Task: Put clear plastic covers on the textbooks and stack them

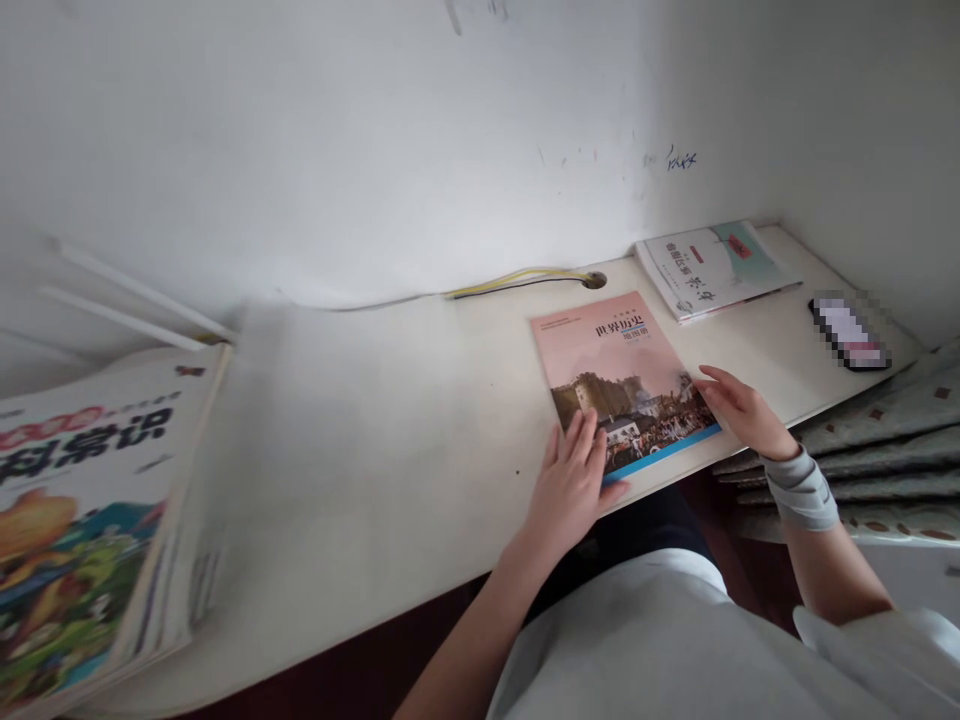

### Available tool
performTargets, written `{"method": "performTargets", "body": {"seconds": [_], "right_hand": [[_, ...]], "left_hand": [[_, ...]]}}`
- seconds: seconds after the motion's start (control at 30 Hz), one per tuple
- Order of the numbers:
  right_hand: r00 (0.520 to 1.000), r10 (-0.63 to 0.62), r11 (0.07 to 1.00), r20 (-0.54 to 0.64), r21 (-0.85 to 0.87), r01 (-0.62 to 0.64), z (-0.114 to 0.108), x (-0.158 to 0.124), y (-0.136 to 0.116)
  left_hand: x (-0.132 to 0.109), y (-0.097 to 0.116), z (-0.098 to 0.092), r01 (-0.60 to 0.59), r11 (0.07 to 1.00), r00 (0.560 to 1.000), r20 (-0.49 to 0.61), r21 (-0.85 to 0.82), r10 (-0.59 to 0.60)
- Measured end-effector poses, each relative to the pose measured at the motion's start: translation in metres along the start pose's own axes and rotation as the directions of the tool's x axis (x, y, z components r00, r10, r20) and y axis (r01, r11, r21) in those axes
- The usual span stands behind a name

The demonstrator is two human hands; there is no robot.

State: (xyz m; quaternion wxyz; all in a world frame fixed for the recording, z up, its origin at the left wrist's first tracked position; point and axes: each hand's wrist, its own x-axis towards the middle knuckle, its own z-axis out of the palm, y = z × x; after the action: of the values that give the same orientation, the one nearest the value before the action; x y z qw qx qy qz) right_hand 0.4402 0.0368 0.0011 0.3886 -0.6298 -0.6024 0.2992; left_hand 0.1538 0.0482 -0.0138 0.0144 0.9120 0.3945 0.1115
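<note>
Pink book down flat, two hands at its edges!

And there it was, the pink book (pixel 626 385), lying closed and face up near the front edge of the white desk (pixel 360 480)! The left hand (pixel 570 470) had the lower left corner covered, fingers stretched over the printed scene, thumb out by the blue strip: resting there, not clenched. Across on the far side, the right hand (pixel 742 410) sat at the right edge, fingers loosely bent and unclenched; whether they pressed on the book, you couldn't tell.

So how far along? The laying flat looked done, the book roughly in line with the desk's front edge. The handling looked unfinished, with both hands in place, the cover shut and no inside page showing. Behind it lay the white-and-green book (pixel 712 268), apart from both hands, with the phone (pixel 850 330) to the right and the book stack (pixel 97 500) well off to the left.
</note>
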Motion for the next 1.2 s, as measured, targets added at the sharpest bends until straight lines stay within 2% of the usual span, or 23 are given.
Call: {"method": "performTargets", "body": {"seconds": [0.17, 0.4, 0.5, 0.6, 0.67, 0.77, 0.83, 0.87, 0.9, 0.97, 1.03, 1.07, 1.13, 1.2], "right_hand": [[0.999, 0.015, 0.998, -0.049, 0.06, -0.012, -0.003, -0.005, -0.002], [0.993, 0.008, 0.987, -0.117, 0.162, 0.011, -0.004, -0.006, 0.006], [0.968, 0.025, 0.977, -0.249, 0.213, 0.029, 0.0, -0.007, 0.009], [0.897, 0.043, 0.98, -0.439, 0.191, 0.047, 0.013, -0.011, 0.005], [0.886, -0.026, 0.983, -0.462, 0.151, 0.108, 0.028, -0.013, -0.005], [0.919, -0.277, 0.951, -0.281, 0.058, 0.305, 0.057, -0.014, -0.028], [0.898, -0.424, 0.906, -0.117, -0.061, 0.419, 0.077, -0.011, -0.047], [0.881, -0.472, 0.876, -0.04, -0.133, 0.463, 0.086, -0.01, -0.056], [0.86, -0.508, 0.839, 0.038, -0.205, 0.505, 0.094, -0.009, -0.064], [0.798, -0.569, 0.741, 0.198, -0.298, 0.602, 0.108, -0.007, -0.078], [0.707, -0.613, 0.641, 0.354, -0.3, 0.706, 0.119, -0.006, -0.086], [0.658, -0.628, 0.601, 0.414, -0.279, 0.749, 0.122, -0.006, -0.087], [0.578, -0.657, 0.542, 0.484, -0.23, 0.808, 0.128, -0.006, -0.088], [0.552, -0.675, 0.513, 0.49, -0.227, 0.828, 0.131, -0.005, -0.088]], "left_hand": [[0.014, 0.008, 0.001, -0.083, 0.996, 0.996, 0.041, -0.033, 0.084], [0.016, 0.002, -0.008, -0.029, 0.972, 0.997, 0.061, -0.232, 0.044], [0.016, 0.005, -0.014, 0.007, 0.927, 1.0, 0.018, -0.374, 0.0], [0.012, 0.013, -0.018, 0.073, 0.877, 0.996, -0.016, -0.474, -0.092], [0.008, 0.02, -0.018, 0.109, 0.877, 0.989, -0.04, -0.467, -0.144], [0.002, 0.026, -0.018, 0.121, 0.846, 0.985, -0.045, -0.519, -0.168], [-0.001, 0.021, -0.02, 0.152, 0.722, 0.97, -0.038, -0.675, -0.239], [-0.003, 0.015, -0.022, 0.169, 0.616, 0.951, -0.037, -0.77, -0.307], [-0.005, 0.008, -0.025, 0.178, 0.488, 0.918, -0.035, -0.854, -0.395], [-0.012, -0.011, -0.033, 0.171, 0.243, 0.817, -0.001, -0.955, -0.576], [-0.02, -0.03, -0.041, 0.179, 0.108, 0.724, 0.057, -0.978, -0.687], [-0.024, -0.038, -0.044, 0.205, 0.087, 0.697, 0.083, -0.975, -0.712], [-0.033, -0.048, -0.046, 0.286, 0.112, 0.685, 0.121, -0.952, -0.718], [-0.039, -0.052, -0.043, 0.356, 0.159, 0.708, 0.155, -0.921, -0.689]]}}
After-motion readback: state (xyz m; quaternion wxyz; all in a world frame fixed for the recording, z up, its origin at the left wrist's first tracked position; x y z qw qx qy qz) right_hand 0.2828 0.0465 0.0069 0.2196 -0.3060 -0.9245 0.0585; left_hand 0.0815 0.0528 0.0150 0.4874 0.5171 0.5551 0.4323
